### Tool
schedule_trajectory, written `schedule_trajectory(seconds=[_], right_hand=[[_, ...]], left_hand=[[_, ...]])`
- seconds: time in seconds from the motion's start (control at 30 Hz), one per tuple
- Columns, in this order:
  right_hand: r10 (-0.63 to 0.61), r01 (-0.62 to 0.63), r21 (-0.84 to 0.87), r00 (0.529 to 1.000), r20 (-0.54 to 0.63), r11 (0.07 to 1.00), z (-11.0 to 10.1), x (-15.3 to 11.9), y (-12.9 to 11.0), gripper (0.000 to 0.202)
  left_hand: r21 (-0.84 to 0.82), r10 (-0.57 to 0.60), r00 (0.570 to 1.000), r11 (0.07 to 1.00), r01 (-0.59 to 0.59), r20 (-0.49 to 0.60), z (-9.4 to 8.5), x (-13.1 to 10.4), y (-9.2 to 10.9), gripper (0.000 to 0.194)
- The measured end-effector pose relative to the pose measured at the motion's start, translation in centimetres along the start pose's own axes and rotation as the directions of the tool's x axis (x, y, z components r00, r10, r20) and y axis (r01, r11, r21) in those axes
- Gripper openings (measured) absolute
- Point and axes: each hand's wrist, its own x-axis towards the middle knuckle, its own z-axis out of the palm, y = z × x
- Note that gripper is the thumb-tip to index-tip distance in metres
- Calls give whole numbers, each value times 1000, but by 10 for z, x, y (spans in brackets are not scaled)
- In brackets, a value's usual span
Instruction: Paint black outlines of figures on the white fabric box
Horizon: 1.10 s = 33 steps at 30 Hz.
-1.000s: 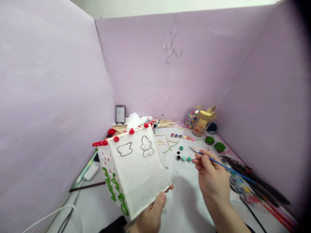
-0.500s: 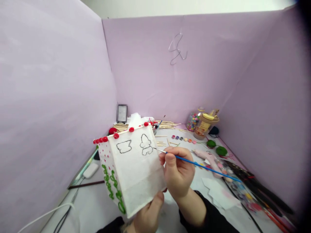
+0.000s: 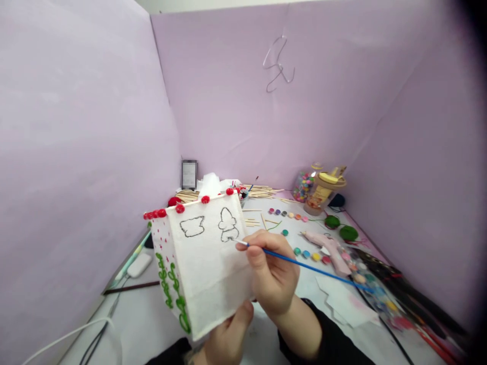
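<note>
A white fabric box is tilted in front of me, with red pompoms along its top edge and green curled trim on its left side. Two black outlines show on its front face. Gripping the box's bottom edge is my left hand, thumb on the front. My right hand pinches a thin blue paintbrush, whose tip is at the lower part of the right-hand outline.
Paint pots, a pink glue gun and white paper pieces lie to the right. Behind stand a yellow-lidded cup and a jar of pompoms. Wooden sticks lie at the back; a white charger is left.
The brush tip has moved down and slightly left, from the figure's middle to its lower edge, along with my right hand. The whole view has shifted slightly.
</note>
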Motion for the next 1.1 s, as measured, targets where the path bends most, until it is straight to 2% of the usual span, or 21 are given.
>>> schedule_trajectory(seconds=[0.07,0.1,0.2,0.3,0.47,0.6,0.77,0.9,1.1], right_hand=[[9,-16,66,993,117,998,-4,0,3,9],[16,-28,90,991,132,996,-5,0,5,10],[53,-53,66,999,5,996,-5,-1,6,14],[49,-53,-57,996,-81,997,-3,-2,0,10],[-32,33,-174,999,6,984,1,0,-10,13],[-38,38,-206,999,4,978,5,0,-11,15],[-49,45,-235,999,-9,971,7,0,-8,15],[-85,81,-274,996,0,958,6,2,-6,16],[-81,81,-273,997,12,959,5,1,-4,15]], left_hand=[[3,14,999,1000,-15,31,-2,1,3,59],[3,27,998,1000,-27,48,-2,1,5,59],[14,65,993,998,-67,94,-3,1,9,55],[18,81,994,996,-83,71,-1,0,11,52],[44,43,999,998,-45,27,0,-3,8,42],[71,36,998,997,-40,57,0,-6,9,40],[97,124,986,986,-135,111,-1,-4,18,40],[145,226,958,957,-252,175,-2,-2,27,45],[163,264,954,945,-285,141,0,-1,30,45]])
